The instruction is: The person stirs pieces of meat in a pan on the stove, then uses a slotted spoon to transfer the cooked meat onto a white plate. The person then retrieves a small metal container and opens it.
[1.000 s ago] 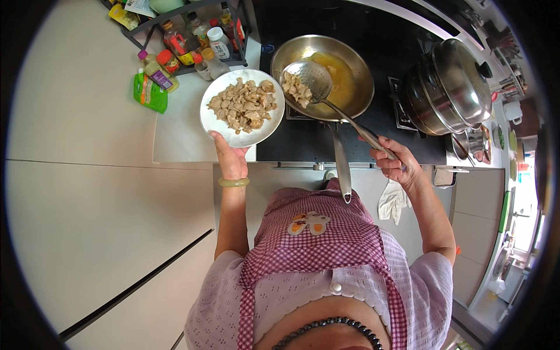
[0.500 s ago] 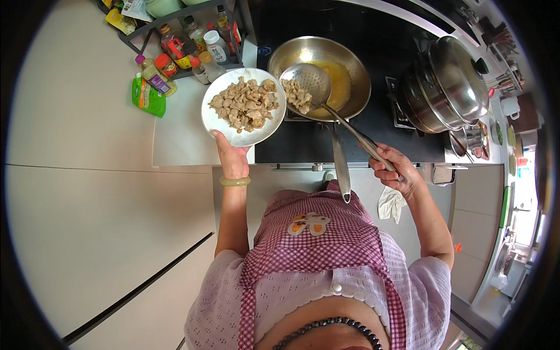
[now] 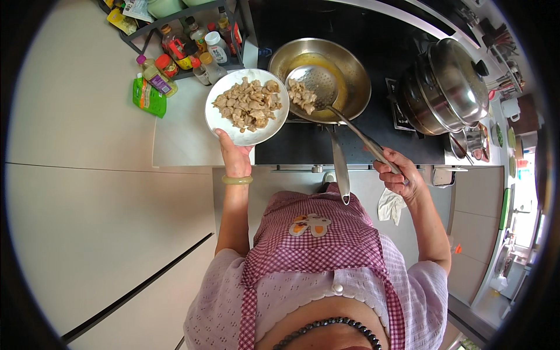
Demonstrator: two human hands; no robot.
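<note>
The left hand [image 3: 235, 158] pinches the plate [image 3: 273, 125]'s near edge; the right hand [image 3: 399, 172], wrapped around the ladle [image 3: 322, 80], has shifted it rightward over the pan [image 3: 357, 76] ahead, its meat [image 3: 300, 97] still off the plate.

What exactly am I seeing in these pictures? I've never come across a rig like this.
There's no machine: these are a person's own bare hands. A fisheye camera worn on the head looks down, so straight edges bend near the rim. The left hand holds a white plate of light-brown food pieces. The right hand grips a perforated ladle; its bowl, over the steel pan, carries similar pieces. On the black cooktop, a lidded pot stands to the pan's right.
</note>
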